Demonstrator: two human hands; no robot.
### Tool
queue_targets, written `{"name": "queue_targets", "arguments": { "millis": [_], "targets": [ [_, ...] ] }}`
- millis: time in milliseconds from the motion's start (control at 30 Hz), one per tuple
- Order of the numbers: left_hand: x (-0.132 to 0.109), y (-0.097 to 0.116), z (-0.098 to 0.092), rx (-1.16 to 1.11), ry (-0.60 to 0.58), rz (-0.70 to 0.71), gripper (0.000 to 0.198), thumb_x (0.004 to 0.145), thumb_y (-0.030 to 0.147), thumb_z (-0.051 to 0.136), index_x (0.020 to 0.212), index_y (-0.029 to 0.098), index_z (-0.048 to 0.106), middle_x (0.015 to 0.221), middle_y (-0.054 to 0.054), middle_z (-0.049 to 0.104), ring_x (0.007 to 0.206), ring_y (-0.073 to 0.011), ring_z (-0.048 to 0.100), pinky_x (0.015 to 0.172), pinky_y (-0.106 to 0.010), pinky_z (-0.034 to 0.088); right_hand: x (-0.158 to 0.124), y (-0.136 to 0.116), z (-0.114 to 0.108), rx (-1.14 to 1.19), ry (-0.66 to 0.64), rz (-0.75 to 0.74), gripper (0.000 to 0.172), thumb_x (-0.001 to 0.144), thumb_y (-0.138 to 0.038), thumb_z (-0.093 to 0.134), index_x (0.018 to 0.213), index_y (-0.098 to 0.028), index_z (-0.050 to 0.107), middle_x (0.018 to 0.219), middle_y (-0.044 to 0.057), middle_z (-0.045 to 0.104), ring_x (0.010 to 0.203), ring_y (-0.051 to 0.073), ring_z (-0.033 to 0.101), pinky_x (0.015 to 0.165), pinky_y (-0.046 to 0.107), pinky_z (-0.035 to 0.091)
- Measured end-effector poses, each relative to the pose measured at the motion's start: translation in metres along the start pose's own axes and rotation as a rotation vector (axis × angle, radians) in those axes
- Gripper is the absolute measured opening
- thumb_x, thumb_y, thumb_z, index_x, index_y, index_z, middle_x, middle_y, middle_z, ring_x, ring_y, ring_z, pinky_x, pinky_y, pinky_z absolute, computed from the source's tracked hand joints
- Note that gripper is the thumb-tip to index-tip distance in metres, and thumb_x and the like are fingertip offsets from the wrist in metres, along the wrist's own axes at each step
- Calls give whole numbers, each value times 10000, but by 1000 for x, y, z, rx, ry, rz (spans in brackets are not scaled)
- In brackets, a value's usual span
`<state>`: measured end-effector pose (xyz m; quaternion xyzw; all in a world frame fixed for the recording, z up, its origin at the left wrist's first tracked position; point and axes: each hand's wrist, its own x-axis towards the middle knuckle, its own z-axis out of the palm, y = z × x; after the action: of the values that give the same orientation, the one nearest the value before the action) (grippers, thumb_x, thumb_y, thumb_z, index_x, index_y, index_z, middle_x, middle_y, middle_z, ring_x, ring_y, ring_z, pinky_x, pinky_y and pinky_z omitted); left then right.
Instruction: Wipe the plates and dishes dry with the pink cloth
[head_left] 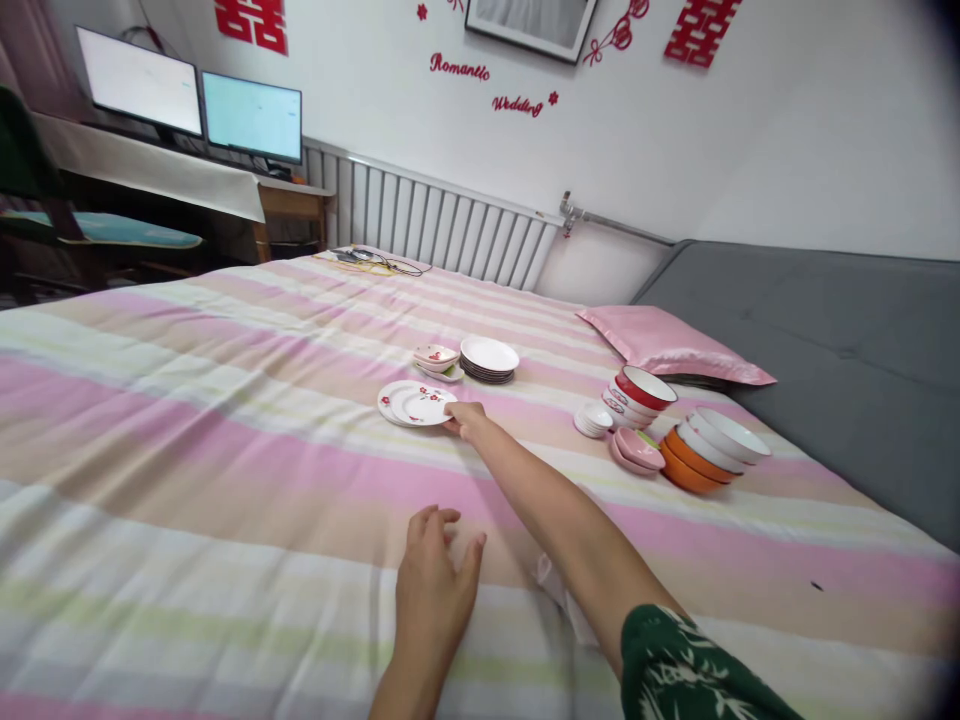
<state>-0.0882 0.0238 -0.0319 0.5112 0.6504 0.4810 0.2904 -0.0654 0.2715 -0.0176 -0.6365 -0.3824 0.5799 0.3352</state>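
Observation:
My right hand (466, 419) reaches forward and pinches the right rim of a white plate with red flowers (424, 403). That plate overlaps another white plate (387, 401) showing from under its left side. Nearer to me, my left hand (437, 570) hovers over the striped bedspread with fingers apart and nothing in it. Just beyond the flowered plates sit small patterned dishes (436, 356), and beside them a stack of white plates with dark rims (489, 355).
On the right stand red and white bowls (637, 395), small white dishes (592, 419), pink dishes (636, 451) and orange and white bowls (709, 452). A pink pillow (675, 345) leans by the grey headboard (817, 340). Cables (379, 263) lie at the bed's far edge.

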Motion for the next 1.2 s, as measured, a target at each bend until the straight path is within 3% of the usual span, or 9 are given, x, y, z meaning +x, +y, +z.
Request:
{"name": "queue_targets", "arguments": {
  "millis": [100, 233, 300, 467, 667, 800, 900, 1000, 1200],
  "targets": [
    [2, 7, 0, -222, 56, -111, 357, 741, 483, 570, 924, 177, 592, 1031, -124, 584, 830, -250, 588, 713, -396, 479, -23, -1, -25, 51, -71, -11, 330, 893, -322, 543, 1178, -155, 528, 1167, 85, 561, 980, 200, 588, 816, 402, 511],
    [3, 24, -3, -761, 113, -465, 443, 780, 540, 504, 1002, 163, 576, 1079, -132, 599, 886, -233, 609, 815, -393, 470, -75, 7, -73, 113, -187, -47, 283, 892, -304, 549, 1124, -142, 556, 1103, 73, 591, 920, 177, 606, 776, 367, 525],
    [0, 36, -4, -1014, 72, -528, 490, 816, 558, 426, 1061, 157, 564, 1110, -150, 597, 953, -246, 617, 834, -402, 478, -108, 16, -99, 142, -244, -74, 168, 843, -178, 597, 994, -106, 608, 969, 57, 643, 823, 134, 623, 735, 290, 528],
    [-19, 59, 3, -1499, -47, -378, 536, 774, 594, 454, 1082, 182, 604, 1138, -151, 615, 1135, -367, 524, 874, -591, 432, -187, 52, -141, 156, -338, -149, 128, 640, -24, 649, 735, -109, 655, 710, 20, 676, 637, 111, 623, 648, 221, 520],
    [-35, 71, 26, -1553, -33, -431, 529, 790, 559, 423, 1115, 195, 627, 1181, -118, 625, 1213, -359, 457, 968, -606, 346, -225, 78, -183, 53, -236, -323, 245, 708, -173, 661, 952, -159, 641, 782, 23, 681, 668, 137, 633, 608, 248, 517],
    [-38, 80, 37, -1543, 19, -465, 525, 803, 558, 401, 1106, 199, 636, 1172, -96, 638, 1232, -321, 450, 1031, -556, 297, -231, 86, -240, -307, 94, -626, 289, 705, -237, 667, 982, -164, 621, 905, 56, 667, 792, 155, 627, 724, 276, 497],
    [-40, 85, 42, -1530, 14, -468, 509, 810, 546, 400, 1103, 205, 639, 1154, -88, 648, 1232, -309, 454, 1039, -542, 297, -234, 101, -268, -594, 87, -651, 369, 622, -314, 743, 955, -187, 646, 963, 61, 662, 857, 199, 607, 782, 324, 471],
    [-40, 86, 44, -1508, -4, -433, 501, 809, 538, 411, 1112, 208, 635, 1158, -85, 647, 1239, -307, 449, 1042, -542, 296, -231, 121, -268, -733, -31, -705, 518, 540, -299, 797, 1028, -201, 652, 1068, 73, 636, 965, 234, 574, 843, 337, 444],
    [-38, 89, 48, -1449, 38, -481, 497, 813, 532, 410, 1126, 214, 630, 1172, -84, 643, 1255, -319, 429, 1044, -560, 294, -213, 132, -257, -644, -35, -761, 291, 714, -89, 540, 892, -245, 711, 949, 33, 679, 905, 192, 592, 797, 271, 422]
  ]
}}
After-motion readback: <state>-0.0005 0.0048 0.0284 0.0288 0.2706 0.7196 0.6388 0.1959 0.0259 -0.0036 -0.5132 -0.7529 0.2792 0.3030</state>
